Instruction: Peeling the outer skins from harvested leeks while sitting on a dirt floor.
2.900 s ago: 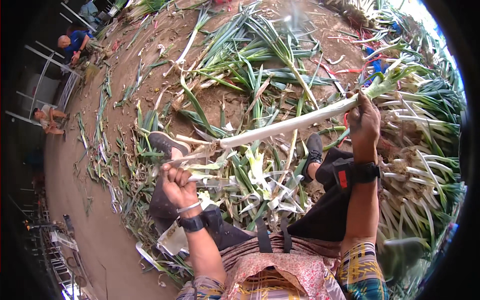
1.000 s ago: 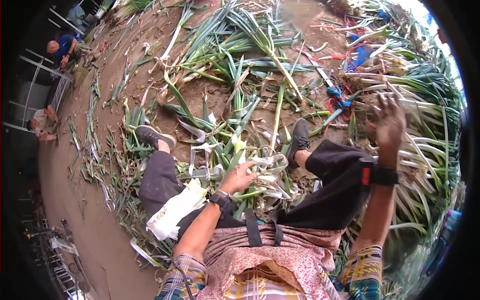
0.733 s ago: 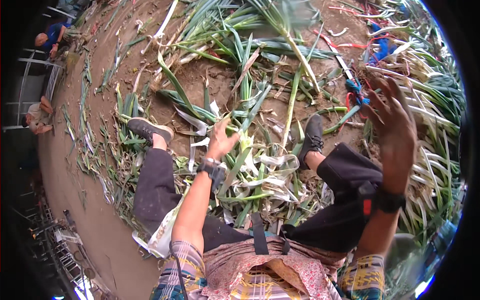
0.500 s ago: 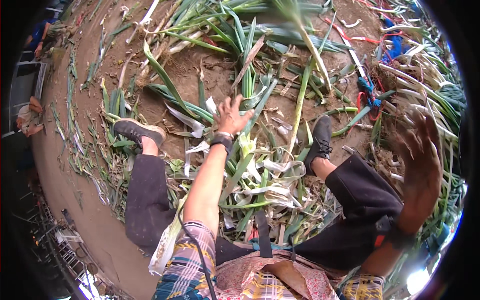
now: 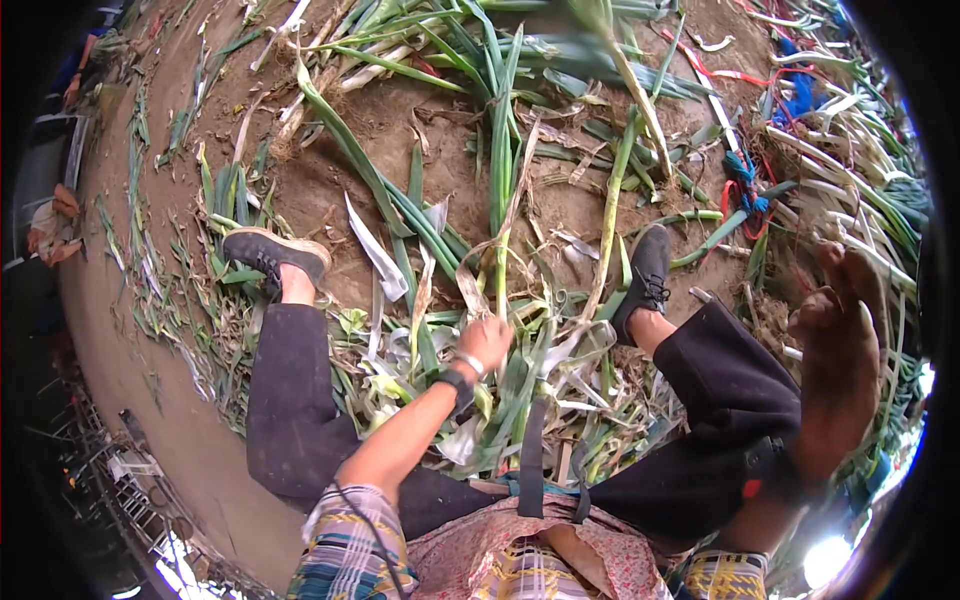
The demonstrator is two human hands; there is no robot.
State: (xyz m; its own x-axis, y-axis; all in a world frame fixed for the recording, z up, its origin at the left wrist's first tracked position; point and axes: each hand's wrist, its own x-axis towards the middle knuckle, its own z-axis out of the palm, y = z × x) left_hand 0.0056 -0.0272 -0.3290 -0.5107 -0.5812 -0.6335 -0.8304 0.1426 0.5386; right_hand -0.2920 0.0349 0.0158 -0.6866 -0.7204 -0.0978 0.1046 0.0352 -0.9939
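Observation:
My left hand (image 5: pixel 485 342), with a dark band on the wrist, is closed at the white lower end of a long green onion (image 5: pixel 501 215). The stalk's green leaves stretch away from me across the soil. Limp peeled leaves and pale skins (image 5: pixel 470 440) lie around and beneath this hand, between my legs. At the right, my right hand (image 5: pixel 840 340) is raised close to the camera, fingers loosely bent and apart, and I see nothing held in it. Behind it lie the white stems of heaped green onions (image 5: pixel 850 200).
My dark shoes, the left one (image 5: pixel 275 258) and the right one (image 5: pixel 645 280), stand either side of the leaf litter. More green onions (image 5: pixel 400 65) lie at the far side. Red and blue ties (image 5: pixel 742 190) and a blurred upright stalk (image 5: pixel 640 100) are at the upper right.
My left hand has drawn back toward me and closed from spread fingers, with the green onion now in it. The fingers of my right hand have bent from a spread position.

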